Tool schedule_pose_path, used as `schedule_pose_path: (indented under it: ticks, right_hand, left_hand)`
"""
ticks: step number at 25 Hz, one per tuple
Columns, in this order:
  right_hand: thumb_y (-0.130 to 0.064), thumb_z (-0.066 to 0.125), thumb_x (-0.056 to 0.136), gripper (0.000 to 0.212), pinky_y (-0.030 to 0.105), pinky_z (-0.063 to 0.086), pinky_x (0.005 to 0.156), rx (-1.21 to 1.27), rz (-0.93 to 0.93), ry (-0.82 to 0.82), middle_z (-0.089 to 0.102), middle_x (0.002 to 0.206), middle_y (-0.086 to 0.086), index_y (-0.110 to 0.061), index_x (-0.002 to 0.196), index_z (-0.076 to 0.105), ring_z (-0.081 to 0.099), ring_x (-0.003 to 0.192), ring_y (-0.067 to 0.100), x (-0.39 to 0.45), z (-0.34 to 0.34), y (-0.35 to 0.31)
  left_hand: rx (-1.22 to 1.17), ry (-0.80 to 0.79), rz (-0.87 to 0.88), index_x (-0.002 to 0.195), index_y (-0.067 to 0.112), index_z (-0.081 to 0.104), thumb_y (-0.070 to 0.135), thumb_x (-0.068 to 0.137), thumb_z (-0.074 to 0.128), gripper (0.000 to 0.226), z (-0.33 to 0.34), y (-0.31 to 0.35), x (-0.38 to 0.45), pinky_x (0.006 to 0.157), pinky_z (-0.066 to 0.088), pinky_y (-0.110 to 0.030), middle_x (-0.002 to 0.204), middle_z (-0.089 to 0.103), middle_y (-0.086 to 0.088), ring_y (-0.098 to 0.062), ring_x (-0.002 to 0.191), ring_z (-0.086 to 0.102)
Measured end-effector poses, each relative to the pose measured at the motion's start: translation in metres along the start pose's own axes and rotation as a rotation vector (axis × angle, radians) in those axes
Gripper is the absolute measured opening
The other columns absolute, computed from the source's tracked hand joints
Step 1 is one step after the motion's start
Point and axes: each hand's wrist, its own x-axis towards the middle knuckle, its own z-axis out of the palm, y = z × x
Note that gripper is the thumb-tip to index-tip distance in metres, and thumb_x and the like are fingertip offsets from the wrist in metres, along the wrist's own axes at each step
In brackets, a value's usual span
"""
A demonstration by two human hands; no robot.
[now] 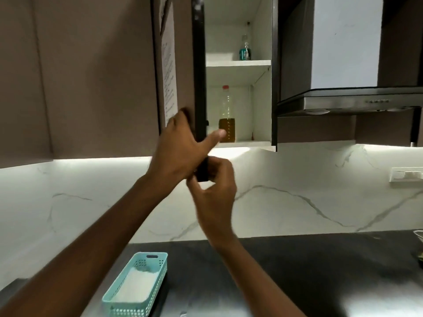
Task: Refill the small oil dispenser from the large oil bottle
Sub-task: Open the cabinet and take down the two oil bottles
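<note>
The large oil bottle (227,124), clear plastic with a red cap and amber oil in its lower part, stands upright on the bottom shelf of an open wall cabinet. The cabinet door (183,65) is swung out towards me, its dark edge facing me. My left hand (180,143) clasps the door near its lower corner, fingers on the outer face and thumb across the edge. My right hand (212,191) pinches the door's bottom corner from below. I cannot make out a small oil dispenser.
A small bottle of blue liquid (245,51) stands on the cabinet's upper shelf. A black range hood (354,101) juts out at the right. On the dark counter (297,271) below sits a teal basket (137,287). A switch plate (406,175) is on the marble wall.
</note>
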Motion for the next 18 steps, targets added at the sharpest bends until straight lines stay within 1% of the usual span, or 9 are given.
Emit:
schedule_pose_path:
  ticks: [2,4,6,8,11,13,14,16,18]
  right_hand:
    - [-0.017,0.075,0.079,0.04,0.016,0.052,0.082,-0.018,-0.046,-0.029,0.062,0.106,0.006,-0.01,0.113,0.054,0.062,0.092,0.012,-0.012,0.026,-0.016]
    - [-0.017,0.076,0.078,0.049,0.021,0.055,0.083,-0.045,-0.076,-0.064,0.059,0.112,0.006,-0.014,0.119,0.049,0.06,0.098,0.016,-0.022,0.047,-0.03]
    - [-0.017,0.077,0.077,0.054,0.019,0.052,0.086,-0.078,-0.105,-0.099,0.057,0.116,0.006,-0.013,0.122,0.048,0.058,0.103,0.016,-0.029,0.061,-0.039]
    - [-0.018,0.077,0.077,0.055,0.017,0.048,0.086,-0.103,-0.123,-0.16,0.056,0.118,0.007,-0.009,0.123,0.049,0.056,0.106,0.017,-0.034,0.072,-0.048]
    - [-0.022,0.074,0.079,0.055,0.029,0.054,0.085,-0.113,-0.147,-0.287,0.054,0.12,0.009,-0.009,0.125,0.045,0.056,0.104,0.021,-0.041,0.083,-0.058]
    - [-0.023,0.072,0.081,0.055,0.035,0.054,0.084,-0.106,-0.171,-0.39,0.052,0.12,0.009,-0.007,0.126,0.044,0.053,0.104,0.021,-0.043,0.086,-0.063]
    - [-0.022,0.072,0.081,0.054,0.036,0.053,0.083,-0.098,-0.19,-0.45,0.051,0.12,0.009,-0.006,0.125,0.044,0.052,0.104,0.022,-0.043,0.085,-0.065]
    - [-0.02,0.071,0.082,0.052,0.041,0.052,0.083,-0.083,-0.237,-0.596,0.049,0.125,0.01,-0.003,0.124,0.044,0.051,0.107,0.024,-0.043,0.084,-0.066]
    - [-0.02,0.069,0.084,0.059,0.045,0.05,0.088,-0.09,-0.263,-0.75,0.043,0.136,0.013,-0.001,0.131,0.039,0.049,0.115,0.028,-0.042,0.081,-0.062]
  left_hand:
    - [0.016,0.033,-0.048,0.12,0.013,0.047,0.042,0.087,0.058,0.046,-0.022,-0.009,-0.004,0.075,0.044,-0.025,0.107,0.056,-0.007,-0.025,0.101,0.057]
    - [0.018,0.063,-0.06,0.099,0.014,0.049,0.027,0.088,0.057,0.019,-0.043,-0.022,-0.008,0.061,0.04,-0.023,0.08,0.053,-0.001,-0.02,0.077,0.055]
    - [0.002,0.075,-0.083,0.086,0.015,0.046,0.021,0.086,0.056,0.011,-0.059,-0.037,-0.011,0.059,0.041,-0.026,0.065,0.045,0.003,-0.019,0.064,0.05]
    - [-0.037,0.102,-0.111,0.075,0.015,0.044,0.018,0.086,0.055,0.016,-0.071,-0.047,-0.014,0.058,0.041,-0.027,0.059,0.042,0.002,-0.018,0.056,0.047]
    - [-0.01,0.15,-0.149,0.077,0.008,0.046,0.016,0.088,0.055,0.017,-0.087,-0.059,-0.019,0.05,0.036,-0.022,0.059,0.043,-0.001,-0.014,0.052,0.044]
    - [-0.022,0.196,-0.147,0.087,0.007,0.05,0.017,0.089,0.055,0.012,-0.096,-0.07,-0.021,0.052,0.038,-0.024,0.064,0.047,-0.002,-0.019,0.058,0.047]
    - [-0.02,0.234,-0.145,0.095,0.007,0.052,0.018,0.09,0.056,0.013,-0.101,-0.072,-0.023,0.057,0.041,-0.027,0.071,0.051,-0.004,-0.022,0.065,0.05]
    - [-0.03,0.308,-0.113,0.113,0.01,0.052,0.022,0.088,0.057,0.028,-0.104,-0.085,-0.026,0.073,0.047,-0.035,0.092,0.059,-0.01,-0.025,0.083,0.056]
    - [-0.124,0.394,-0.114,0.117,0.031,0.05,0.032,0.085,0.058,0.032,-0.106,-0.103,-0.027,0.08,0.05,-0.039,0.111,0.063,-0.007,-0.024,0.092,0.061]
